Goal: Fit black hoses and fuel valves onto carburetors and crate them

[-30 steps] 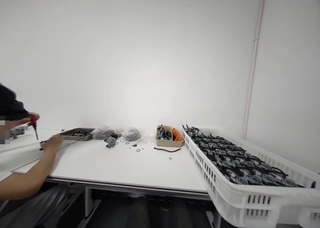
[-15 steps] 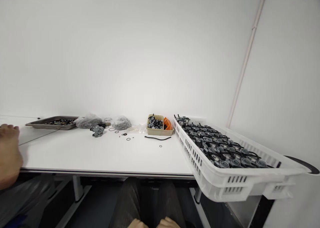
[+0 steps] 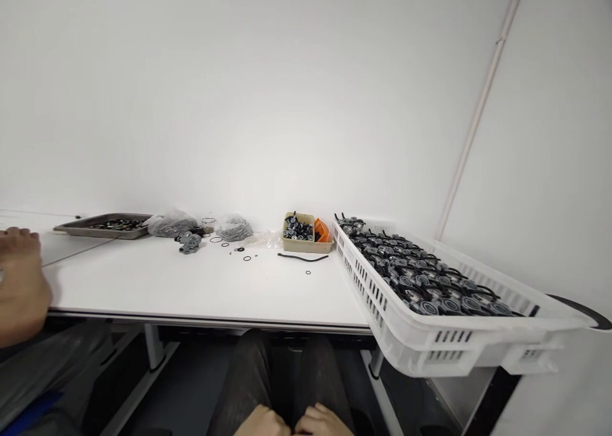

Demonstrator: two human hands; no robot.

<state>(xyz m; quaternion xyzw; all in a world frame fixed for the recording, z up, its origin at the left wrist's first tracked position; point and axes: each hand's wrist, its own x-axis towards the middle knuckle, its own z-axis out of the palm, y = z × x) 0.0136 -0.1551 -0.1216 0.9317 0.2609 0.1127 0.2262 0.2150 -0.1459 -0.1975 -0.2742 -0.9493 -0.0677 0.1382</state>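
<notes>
Both of my hands rest low at the bottom edge of the view, over my thighs, below the table. My left hand (image 3: 262, 421) has its fingers curled on the left thigh; my right hand (image 3: 323, 419) is curled likewise on the right one, close beside it. No object shows in either hand. On the white table (image 3: 201, 289) above them lie a grey fitting (image 3: 190, 242), several black rings, a black tube (image 3: 303, 257) and a beige bin (image 3: 299, 227) of small parts.
At the right, a white crate (image 3: 444, 335) full of grey and black parts overhangs the table edge. Plastic bags (image 3: 173, 224) and a brown tray (image 3: 102, 229) stand at the back left. Another person's bare foot or hand (image 3: 21, 289) rests at the far left.
The view has shifted slightly, so the table items sit a little higher. My hands show more at the bottom edge and are nearer each other.
</notes>
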